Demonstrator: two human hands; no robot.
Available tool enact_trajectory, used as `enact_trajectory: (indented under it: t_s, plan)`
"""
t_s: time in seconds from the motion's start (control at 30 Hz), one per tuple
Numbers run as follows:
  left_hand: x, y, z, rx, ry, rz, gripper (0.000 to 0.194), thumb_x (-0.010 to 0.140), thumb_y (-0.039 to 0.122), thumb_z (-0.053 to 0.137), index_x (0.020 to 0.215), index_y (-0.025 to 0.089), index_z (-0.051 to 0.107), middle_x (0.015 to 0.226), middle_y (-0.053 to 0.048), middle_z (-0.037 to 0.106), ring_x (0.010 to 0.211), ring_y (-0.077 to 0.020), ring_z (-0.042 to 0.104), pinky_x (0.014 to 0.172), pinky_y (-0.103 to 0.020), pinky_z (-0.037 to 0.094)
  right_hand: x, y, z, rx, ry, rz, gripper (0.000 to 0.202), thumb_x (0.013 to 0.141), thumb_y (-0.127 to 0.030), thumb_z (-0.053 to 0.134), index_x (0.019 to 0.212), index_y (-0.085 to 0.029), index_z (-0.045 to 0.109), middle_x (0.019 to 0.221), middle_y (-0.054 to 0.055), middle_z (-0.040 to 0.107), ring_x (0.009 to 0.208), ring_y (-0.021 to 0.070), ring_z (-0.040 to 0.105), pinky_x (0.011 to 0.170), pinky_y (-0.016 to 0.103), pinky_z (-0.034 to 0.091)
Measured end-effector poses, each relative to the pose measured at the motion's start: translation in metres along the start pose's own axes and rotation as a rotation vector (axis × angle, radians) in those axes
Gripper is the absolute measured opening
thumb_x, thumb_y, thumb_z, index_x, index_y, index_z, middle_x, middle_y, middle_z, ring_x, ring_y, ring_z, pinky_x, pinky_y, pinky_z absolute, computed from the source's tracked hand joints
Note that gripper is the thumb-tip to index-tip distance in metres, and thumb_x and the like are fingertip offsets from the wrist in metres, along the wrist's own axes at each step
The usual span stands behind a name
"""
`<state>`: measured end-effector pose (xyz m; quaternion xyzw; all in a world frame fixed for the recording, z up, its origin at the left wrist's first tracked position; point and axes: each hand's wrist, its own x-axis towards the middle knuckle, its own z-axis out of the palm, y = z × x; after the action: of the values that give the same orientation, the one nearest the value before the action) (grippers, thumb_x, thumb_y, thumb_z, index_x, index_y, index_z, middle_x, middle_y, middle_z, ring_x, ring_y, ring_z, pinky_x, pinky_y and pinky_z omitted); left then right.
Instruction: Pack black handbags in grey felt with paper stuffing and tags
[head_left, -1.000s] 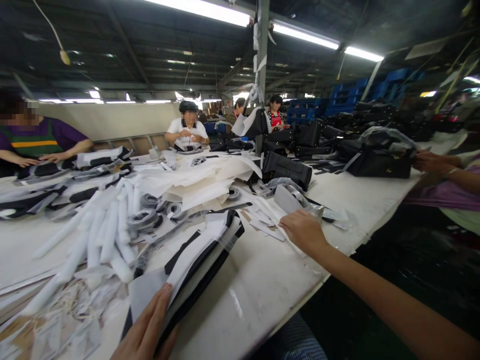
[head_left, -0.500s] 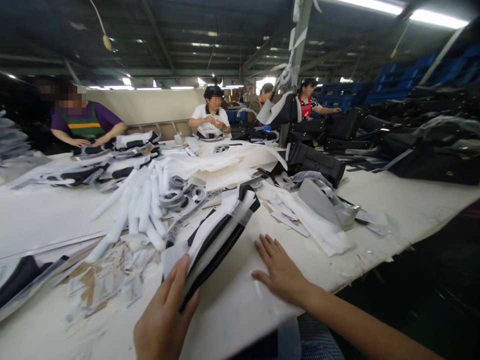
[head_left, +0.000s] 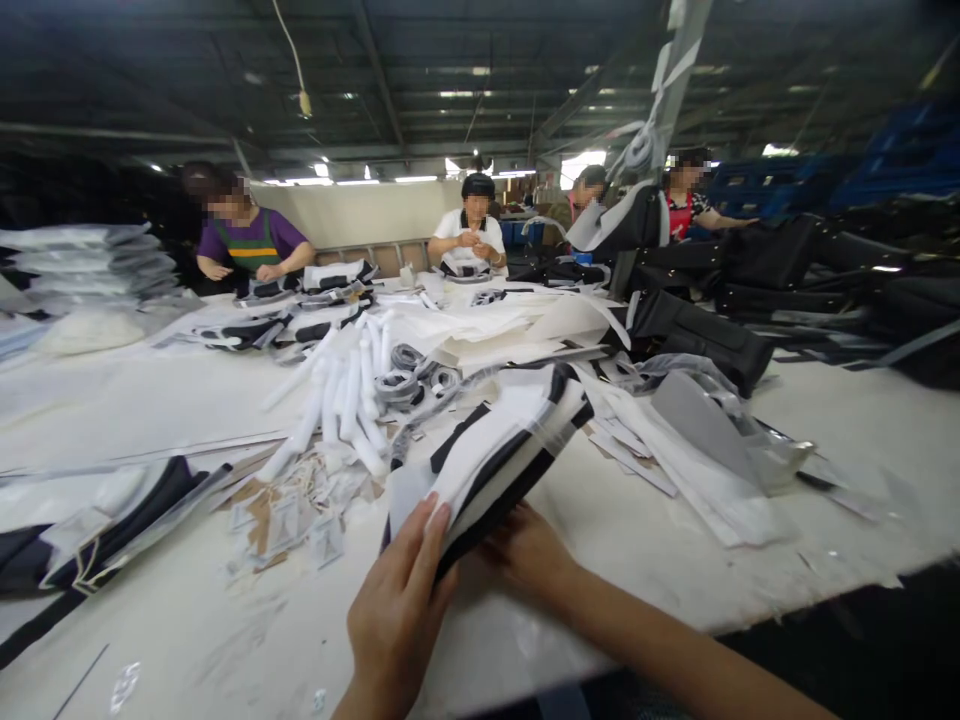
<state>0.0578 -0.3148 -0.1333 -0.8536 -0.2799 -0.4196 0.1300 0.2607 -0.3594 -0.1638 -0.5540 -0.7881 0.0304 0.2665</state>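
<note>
One table: a long white worktable (head_left: 150, 420) ran across the whole view, its near edge at the bottom; four other people sat at its far side.
Black bags: a row of black bags (head_left: 705, 335) lay on the right half of the table, well apart from the hands.
Paper sheets: loose white sheets (head_left: 487, 335) were piled at the table's middle, beyond the stack.
Grey piece: a flat grey piece (head_left: 697, 425) lay on white strips to the right of the stack.
Rolls: white paper rolls (head_left: 349, 390) lay in a heap left of centre, with grey coiled straps (head_left: 397, 375) just beside them.
Stack: a bundle of black-and-white flat pieces in clear wrap (head_left: 510, 450) lay at the near middle of the table, its near end raised off the surface and its far end pointing away toward the sheets.
Tags: small brown and clear-bagged tags (head_left: 289, 510) were scattered on the table just left of the stack.
Left hand: the left hand (head_left: 401, 605) was grasping the stack's near end, fingers laid on the top face.
Right hand: the right hand (head_left: 529, 555) was under the stack's near right edge, touching it; fingers were hidden by the stack, so its grip could not be told.
</note>
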Motion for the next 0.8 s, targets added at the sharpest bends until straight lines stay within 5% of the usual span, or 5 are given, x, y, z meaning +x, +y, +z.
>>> enact_trajectory:
  t_s: [0.13, 0.23, 0.5, 0.6, 0.8]
  plan:
    - [-0.001, 0.006, 0.007, -0.033, 0.005, 0.097, 0.043, 0.098, 0.016, 0.053, 0.141, 0.015, 0.053, 0.136, -0.011, 0.063, 0.120, -0.0238, 0.064, 0.094, -0.032, 0.054, -0.023, -0.013, -0.012, 0.051, -0.064, 0.107, 0.060, 0.089, -0.045, 0.068, 0.142, -0.020, 0.053, 0.142, 0.012, 0.058, 0.135, 0.0331, 0.047, 0.115, 0.049, 0.037]
    - [0.001, 0.013, 0.013, -0.071, 0.011, 0.167, 0.036, 0.099, 0.015, 0.052, 0.134, 0.015, 0.059, 0.135, -0.012, 0.064, 0.124, -0.0249, 0.061, 0.097, -0.034, 0.054, -0.032, -0.015, -0.011, 0.045, -0.087, 0.088, 0.035, 0.094, -0.034, 0.060, 0.125, -0.019, 0.067, 0.127, 0.012, 0.068, 0.118, 0.0318, 0.062, 0.102, 0.047, 0.050]
    - [-0.004, 0.019, 0.013, -0.071, -0.052, 0.252, 0.038, 0.104, 0.015, 0.040, 0.136, 0.023, 0.059, 0.138, -0.007, 0.063, 0.129, -0.0212, 0.058, 0.101, -0.032, 0.052, -0.037, -0.029, -0.066, 0.143, 0.078, -0.397, 0.019, 0.097, -0.020, 0.048, 0.103, -0.019, 0.066, 0.087, 0.009, 0.074, 0.084, 0.0215, 0.069, 0.078, 0.033, 0.057]
    - [-0.009, 0.026, 0.010, -0.056, -0.050, 0.298, 0.040, 0.104, 0.015, 0.041, 0.138, 0.026, 0.057, 0.138, -0.005, 0.063, 0.128, -0.0197, 0.059, 0.103, -0.031, 0.051, -0.003, -0.011, -0.101, 0.081, 0.260, -0.047, 0.020, 0.098, -0.022, 0.048, 0.098, -0.021, 0.068, 0.090, 0.007, 0.074, 0.088, 0.0209, 0.070, 0.083, 0.032, 0.054]
    - [-0.020, 0.042, 0.006, -0.054, -0.003, 0.391, 0.040, 0.104, 0.014, 0.039, 0.134, 0.029, 0.061, 0.131, -0.004, 0.067, 0.120, -0.0207, 0.065, 0.100, -0.030, 0.052, 0.089, 0.053, -0.086, -0.105, -0.231, 0.475, 0.015, 0.092, -0.029, 0.064, 0.092, -0.016, 0.072, 0.096, 0.008, 0.074, 0.091, 0.0210, 0.068, 0.086, 0.032, 0.051]
